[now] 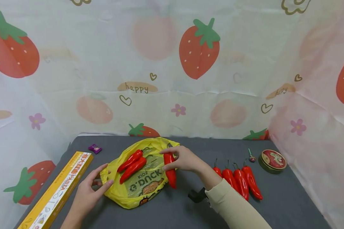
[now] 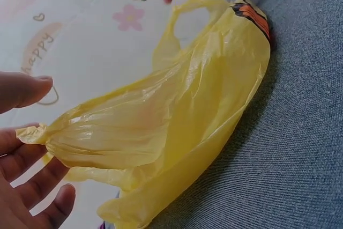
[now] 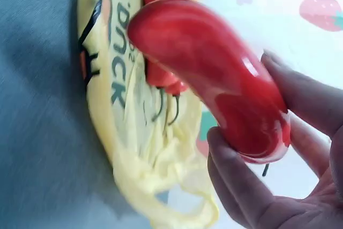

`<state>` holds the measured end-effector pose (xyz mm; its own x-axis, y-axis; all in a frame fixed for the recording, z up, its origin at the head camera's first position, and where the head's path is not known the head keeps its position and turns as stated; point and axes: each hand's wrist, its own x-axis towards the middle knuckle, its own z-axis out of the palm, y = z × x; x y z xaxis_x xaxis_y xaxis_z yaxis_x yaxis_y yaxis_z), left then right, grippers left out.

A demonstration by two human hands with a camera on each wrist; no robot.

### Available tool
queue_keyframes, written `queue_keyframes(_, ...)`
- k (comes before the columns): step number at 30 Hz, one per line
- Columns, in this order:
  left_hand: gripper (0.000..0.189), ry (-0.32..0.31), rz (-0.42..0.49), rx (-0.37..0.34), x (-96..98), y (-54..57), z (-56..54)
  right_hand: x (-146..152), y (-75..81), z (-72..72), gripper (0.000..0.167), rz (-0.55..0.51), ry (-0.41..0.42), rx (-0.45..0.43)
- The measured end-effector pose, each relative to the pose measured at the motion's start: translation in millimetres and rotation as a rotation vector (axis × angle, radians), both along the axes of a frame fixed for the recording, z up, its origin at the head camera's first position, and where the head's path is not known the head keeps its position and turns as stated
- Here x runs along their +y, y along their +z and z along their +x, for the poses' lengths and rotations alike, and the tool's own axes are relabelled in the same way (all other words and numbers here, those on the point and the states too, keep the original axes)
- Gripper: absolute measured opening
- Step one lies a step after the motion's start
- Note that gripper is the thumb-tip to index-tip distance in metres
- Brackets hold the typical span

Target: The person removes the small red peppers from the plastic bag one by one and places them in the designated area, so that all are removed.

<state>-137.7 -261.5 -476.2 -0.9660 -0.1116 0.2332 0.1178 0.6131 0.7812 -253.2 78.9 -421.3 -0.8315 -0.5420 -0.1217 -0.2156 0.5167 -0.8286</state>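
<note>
My right hand holds a glossy red chili pepper over the right rim of a yellow plastic bag. In the right wrist view, thumb and fingers grip the pepper near its stem end, its tip pointing away. Two more red chili peppers lie inside the bag, stems toward the back. At the bag's left edge is my left hand, thumb and fingers spread apart. The left wrist view shows a gathered corner of the bag lying against the fingers, with the thumb away from it.
Several red chili peppers lie in a row at right, partly behind my sleeve. Beyond them are a small lollipop and a round tin. A long yellow pasta box lies along the left, near a purple wrapped candy. A black object shows by my right wrist.
</note>
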Motion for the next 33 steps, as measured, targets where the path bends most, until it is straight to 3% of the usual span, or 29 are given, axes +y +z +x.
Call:
queue_keyframes(4, 0.057, 0.003, 0.009, -0.028, 0.0, 0.5, -0.7, 17.6, 0.6, 5.3, 0.062, 0.034, -0.048, 0.019)
queue_keyframes(12, 0.056, 0.028, 0.012, -0.065, -0.8, 2.1, -2.1, 54.3, -9.5, 16.4, 0.054, 0.044, -0.123, 0.000)
queue_keyframes(16, 0.056, 0.020, 0.011, -0.059, -1.4, 1.3, -2.0, 69.8, -17.3, 20.1, 0.056, 0.082, -0.132, 0.039)
queue_keyframes(26, 0.057, 0.021, 0.005, -0.075, 0.2, 1.2, -2.8, 95.7, -28.6, 28.6, 0.053, 0.222, -0.271, 0.097)
queue_keyframes(33, 0.057, 0.019, -0.005, -0.076, -0.1, 1.3, -3.2, 107.7, -36.1, 31.8, 0.053, 0.294, -0.284, 0.115)
